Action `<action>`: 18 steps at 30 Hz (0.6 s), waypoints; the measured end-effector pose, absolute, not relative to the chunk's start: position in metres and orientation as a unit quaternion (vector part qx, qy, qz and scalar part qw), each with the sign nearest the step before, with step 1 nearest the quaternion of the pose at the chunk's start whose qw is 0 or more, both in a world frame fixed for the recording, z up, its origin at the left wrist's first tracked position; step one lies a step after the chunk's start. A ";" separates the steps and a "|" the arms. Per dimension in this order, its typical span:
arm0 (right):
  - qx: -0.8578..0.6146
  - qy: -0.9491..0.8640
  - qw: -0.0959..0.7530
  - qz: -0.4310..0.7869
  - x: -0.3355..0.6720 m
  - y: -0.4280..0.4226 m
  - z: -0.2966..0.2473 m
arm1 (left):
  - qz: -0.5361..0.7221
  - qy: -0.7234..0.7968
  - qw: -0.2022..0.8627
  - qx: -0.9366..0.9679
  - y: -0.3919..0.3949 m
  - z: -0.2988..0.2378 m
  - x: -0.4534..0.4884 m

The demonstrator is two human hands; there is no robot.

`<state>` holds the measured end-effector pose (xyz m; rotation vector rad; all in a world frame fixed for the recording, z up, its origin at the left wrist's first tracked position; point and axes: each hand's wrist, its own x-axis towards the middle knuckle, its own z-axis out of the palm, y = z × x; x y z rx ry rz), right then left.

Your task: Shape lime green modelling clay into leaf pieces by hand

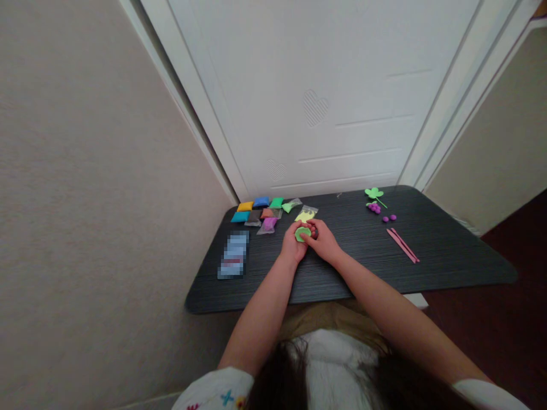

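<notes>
A flattened, roundish piece of light green modelling clay (301, 232) rests in my left hand (292, 244), whose fingers curl around its far side. From the right, my right hand (325, 242) grips the clay's edge, with its thumb over the top. Both hands are together above the middle of the dark table. Just beyond them lies a clear bag of pale yellow clay (306, 214), its near part hidden by my fingers.
Several bags of coloured clay (261, 202) lie at the back left, near a blurred blue card (233, 255). To the right are a green clover shape (374, 193), a purple ball cluster (375, 209), two loose purple balls (389, 218) and pink clay tools (402, 245). A white door (342, 136) stands behind the black table (350, 279).
</notes>
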<state>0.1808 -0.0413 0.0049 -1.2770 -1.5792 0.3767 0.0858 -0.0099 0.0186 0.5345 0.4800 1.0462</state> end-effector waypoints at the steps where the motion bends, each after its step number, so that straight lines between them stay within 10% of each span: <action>1: -0.529 -0.659 0.510 0.158 0.181 -0.041 0.005 | 0.485 0.230 0.803 0.259 -0.011 0.019 0.087; 18: -0.563 -0.659 0.469 0.172 0.182 -0.039 0.006 | 0.505 0.246 0.760 0.326 -0.011 0.013 0.091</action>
